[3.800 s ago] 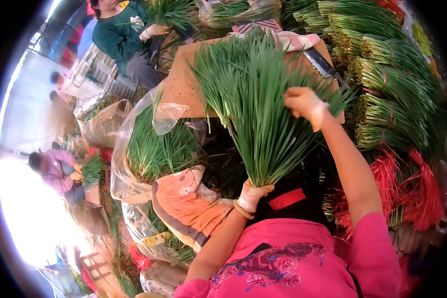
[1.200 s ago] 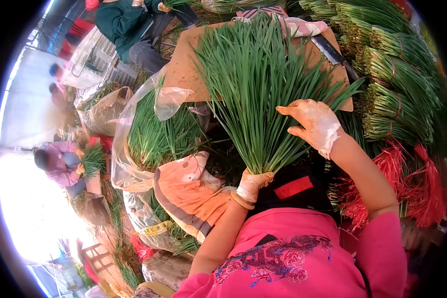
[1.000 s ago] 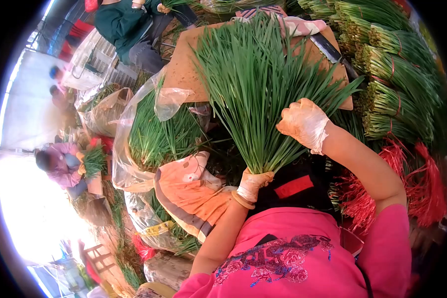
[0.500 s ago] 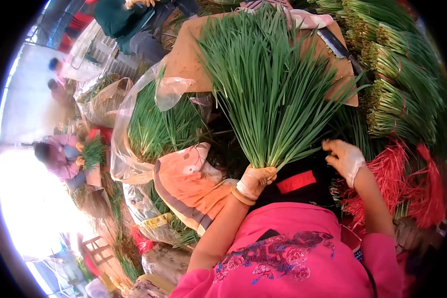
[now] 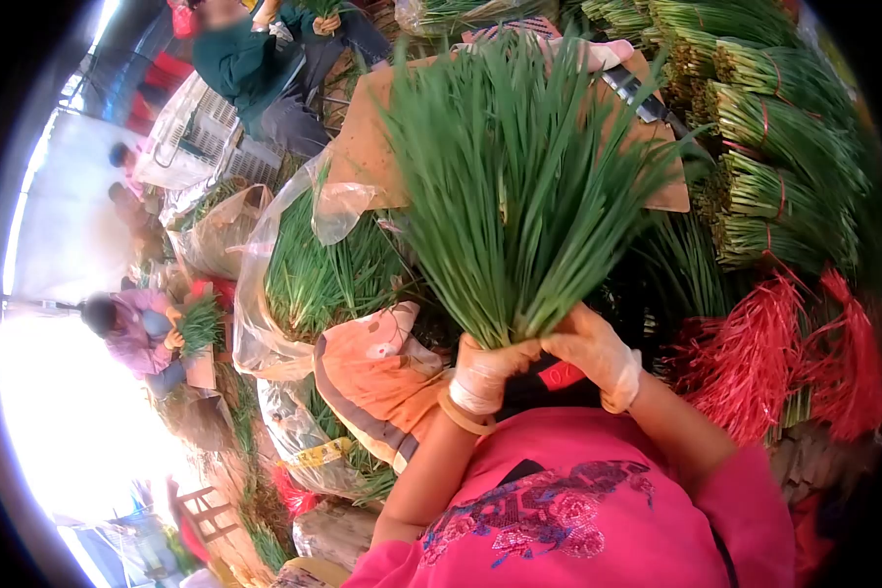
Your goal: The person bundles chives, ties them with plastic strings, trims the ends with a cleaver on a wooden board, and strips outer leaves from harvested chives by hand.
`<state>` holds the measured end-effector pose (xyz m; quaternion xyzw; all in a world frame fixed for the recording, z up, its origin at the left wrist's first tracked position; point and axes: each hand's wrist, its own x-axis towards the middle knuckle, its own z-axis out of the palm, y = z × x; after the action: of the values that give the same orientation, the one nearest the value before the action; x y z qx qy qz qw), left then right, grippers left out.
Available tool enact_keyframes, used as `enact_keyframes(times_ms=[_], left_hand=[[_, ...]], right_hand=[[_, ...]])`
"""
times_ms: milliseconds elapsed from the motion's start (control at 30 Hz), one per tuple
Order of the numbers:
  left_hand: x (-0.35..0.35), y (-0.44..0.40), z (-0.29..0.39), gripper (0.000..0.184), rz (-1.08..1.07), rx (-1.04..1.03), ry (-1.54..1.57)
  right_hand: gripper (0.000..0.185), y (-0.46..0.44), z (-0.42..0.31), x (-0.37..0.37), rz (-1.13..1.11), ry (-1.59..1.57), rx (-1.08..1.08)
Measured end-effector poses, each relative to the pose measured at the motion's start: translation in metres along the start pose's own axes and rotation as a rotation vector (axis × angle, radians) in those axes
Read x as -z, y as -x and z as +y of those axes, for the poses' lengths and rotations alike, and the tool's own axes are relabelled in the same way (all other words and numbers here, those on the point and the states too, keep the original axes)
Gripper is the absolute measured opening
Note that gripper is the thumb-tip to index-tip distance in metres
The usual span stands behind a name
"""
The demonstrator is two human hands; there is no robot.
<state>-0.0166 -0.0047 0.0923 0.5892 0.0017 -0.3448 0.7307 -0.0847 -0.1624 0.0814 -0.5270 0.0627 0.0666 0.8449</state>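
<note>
Head cam: left hand (image 5: 490,372), whitish wrap at the wrist, beige ring-shaped bangle (image 5: 467,413) just below it, is closed round the stem base of a large bunch of long, flat green leaves (image 5: 519,206). Right hand (image 5: 595,351), also whitish at the wrist, sits right beside it, fingers bent at the right side of the same base. Fingertips partly hidden, so can't tell whether the right is gripping or only touching.

Bunch position: in front of the torso, stems down at the hands, leaves fanned up and away, tips over a flat brown board (image 5: 363,176). Leaf tips a bit blurred.

On the board's far right part: knife with a dark handle (image 5: 633,91), near a pink-and-white cloth (image 5: 610,55). Right of the board: stack of green bundles with red ties (image 5: 759,118), cut ends facing left. Below the stack: hanging red plastic strands (image 5: 745,353), well apart from the right hand.

Left of the bunch: clear plastic bag (image 5: 282,365) holding loose green leaves (image 5: 328,265). Orange cloth with a dark stripe (image 5: 372,377) lies between bag and left forearm.

Background: co-worker in a dark green top (image 5: 250,69), upper left, beside a white slotted crate (image 5: 201,122). Another person in a pale pink top (image 5: 137,338), far left, has a small green bunch (image 5: 201,323) at the hands.
</note>
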Motion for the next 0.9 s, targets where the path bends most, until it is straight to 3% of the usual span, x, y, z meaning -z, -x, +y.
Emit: enact_keyframes(times_ms=[67,133,167,200,267,300,367,433,467,500,567,667,700,733,767,800,900], left_hand=[[-0.014,0.000,0.036,0.029,0.119,-0.157,-0.205],[-0.018,-0.010,0.065,0.028,0.014,-0.326,-0.174],[-0.019,-0.017,0.075,0.029,-0.054,-0.432,-0.114],[-0.013,-0.030,0.075,0.029,0.012,-0.513,-0.293],[0.005,-0.058,0.063,0.030,0.158,-0.669,-0.648],[-0.017,-0.050,0.076,0.047,0.092,-0.674,-0.884],[-0.015,-0.074,0.033,0.062,-0.003,-0.674,-1.257],[-0.049,-0.060,0.016,0.071,-0.037,-0.573,-1.746],[-0.062,-0.056,0.010,0.076,-0.099,-0.552,-1.638],[-0.065,-0.058,0.004,0.079,-0.118,-0.567,-1.748],[-0.073,-0.052,-0.005,0.083,-0.250,-0.450,-1.648],[-0.071,-0.042,-0.003,0.074,-0.409,-0.518,-1.265],[-0.062,-0.047,-0.005,0.068,-0.412,-0.407,-1.061],[-0.048,-0.056,-0.009,0.062,-0.411,-0.298,-0.856],[-0.037,-0.061,-0.013,0.057,-0.404,-0.187,-0.651],[-0.040,-0.064,-0.007,0.044,-0.203,-0.123,-0.350],[-0.038,-0.086,-0.023,0.049,0.022,0.083,-0.262]], right_hand=[[0.042,-0.029,-0.002,-0.006,0.015,0.077,0.202],[0.046,-0.052,-0.012,-0.016,0.007,-0.119,0.289],[0.049,-0.057,-0.021,-0.023,-0.001,-0.371,0.237],[0.051,-0.060,-0.031,-0.029,-0.012,-0.621,0.184],[0.058,-0.057,-0.035,-0.037,0.001,-0.568,0.277],[0.062,-0.052,-0.033,-0.040,0.009,-0.540,0.318],[0.075,-0.053,0.008,-0.028,0.191,-0.463,0.265],[0.064,-0.058,0.047,0.005,0.205,-0.803,0.096],[0.061,-0.054,0.055,0.017,0.182,-0.922,0.063],[0.058,-0.049,0.053,0.022,0.220,-0.832,0.097],[0.056,-0.034,0.047,0.034,0.276,-0.893,0.020],[0.034,-0.027,0.071,0.074,0.208,-1.027,-0.072],[0.030,-0.023,0.075,0.083,0.155,-1.021,-0.096],[0.032,-0.020,0.065,0.076,0.305,-0.927,-0.097],[0.033,-0.018,0.059,0.074,0.289,-0.909,-0.079],[0.034,-0.016,0.054,0.072,0.272,-0.892,-0.064],[0.041,-0.018,0.058,0.076,0.288,-0.709,-0.086]])
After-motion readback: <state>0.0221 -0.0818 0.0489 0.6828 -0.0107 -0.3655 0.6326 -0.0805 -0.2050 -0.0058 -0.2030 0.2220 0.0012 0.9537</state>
